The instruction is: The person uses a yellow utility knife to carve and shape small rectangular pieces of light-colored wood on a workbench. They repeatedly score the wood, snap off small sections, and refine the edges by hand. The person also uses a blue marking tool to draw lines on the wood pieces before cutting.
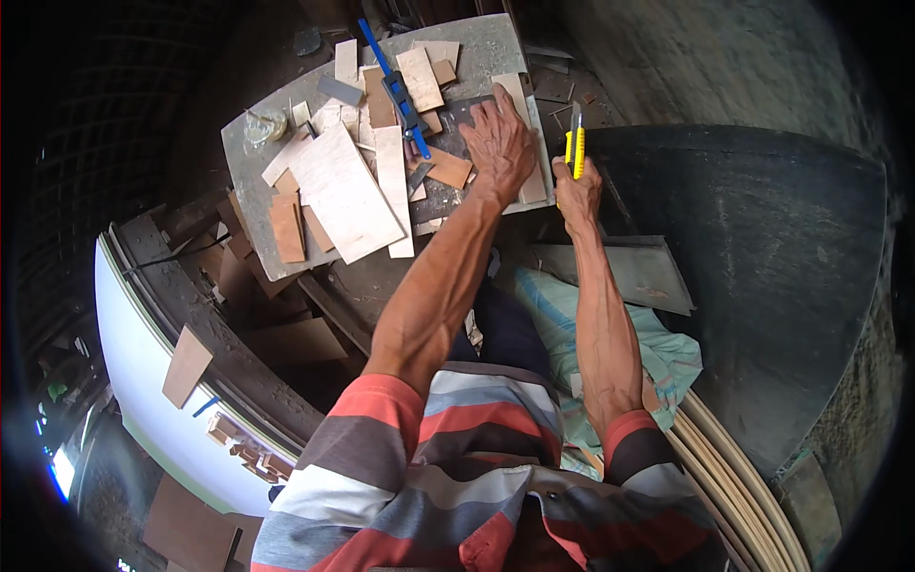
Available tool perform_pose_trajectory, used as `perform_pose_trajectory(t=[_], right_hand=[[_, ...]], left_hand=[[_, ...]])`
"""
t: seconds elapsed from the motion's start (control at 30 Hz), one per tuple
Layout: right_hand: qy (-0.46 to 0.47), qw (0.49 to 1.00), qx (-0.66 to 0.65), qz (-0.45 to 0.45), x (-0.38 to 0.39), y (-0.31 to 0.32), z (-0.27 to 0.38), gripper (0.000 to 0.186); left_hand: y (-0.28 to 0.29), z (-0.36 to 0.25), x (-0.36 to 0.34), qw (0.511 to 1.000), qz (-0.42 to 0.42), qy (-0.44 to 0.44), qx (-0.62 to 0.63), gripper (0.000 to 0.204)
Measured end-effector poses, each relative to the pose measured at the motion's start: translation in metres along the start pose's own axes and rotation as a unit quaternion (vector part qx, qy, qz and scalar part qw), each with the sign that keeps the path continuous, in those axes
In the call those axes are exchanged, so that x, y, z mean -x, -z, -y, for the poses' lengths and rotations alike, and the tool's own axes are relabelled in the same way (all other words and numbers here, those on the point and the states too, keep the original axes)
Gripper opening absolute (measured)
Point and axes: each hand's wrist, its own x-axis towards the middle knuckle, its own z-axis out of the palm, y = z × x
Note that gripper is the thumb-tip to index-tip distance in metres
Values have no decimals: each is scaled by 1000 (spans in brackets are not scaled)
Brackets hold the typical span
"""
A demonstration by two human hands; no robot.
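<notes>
My left hand (pixel 498 145) lies flat with its fingers spread near the right edge of the worktable (pixel 250 157). Its fingertips and outer side touch a pale wooden strip (pixel 527 114) that runs along that edge. Just off the table to the right, my right hand (pixel 579 191) is closed around a yellow utility knife (pixel 576 153), whose blade end points away from me. Left of my left hand, a blue and black clamp-like tool (pixel 400 93) rests over scattered wood pieces. A large pale thin board (pixel 345 191) and a narrow pale strip (pixel 393 186) lie nearer to me.
A clear plastic container (pixel 264 126) stands at the table's left side. A large dark panel (pixel 753 276) leans on the right, with a pale green sack (pixel 667 348) and long wooden strips (pixel 739 477) nearby. A white curved surface (pixel 172 400) bearing small wood blocks sits at left.
</notes>
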Motion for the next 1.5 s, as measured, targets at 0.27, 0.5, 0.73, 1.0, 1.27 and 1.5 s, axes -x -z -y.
perform_pose_trajectory(t=[0.27, 0.5, 0.73, 1.0, 1.27, 1.5], right_hand=[[-91, 983, -160, 8, 13, 3, 28, 27], [78, 988, -132, -6, -5, -18, 23, 22], [179, 981, 77, -15, 5, -60, 73, 33], [186, 974, -88, 93, 41, -34, 171, 42], [229, 958, -173, 17, 91, 4, 239, 46], [266, 934, -238, 13, 93, 45, 243, 52]], left_hand=[[-13, -28, -9, 987, -1, 149, 56, 108], [43, -21, -4, 952, -61, 89, 287, 64], [97, 58, 0, 960, -22, 54, 275, 48], [140, 62, 18, 940, 85, 4, 330, 39], [180, 7, 18, 844, -142, 86, 510, 42], [210, -30, 31, 815, -176, -15, 552, 49]])
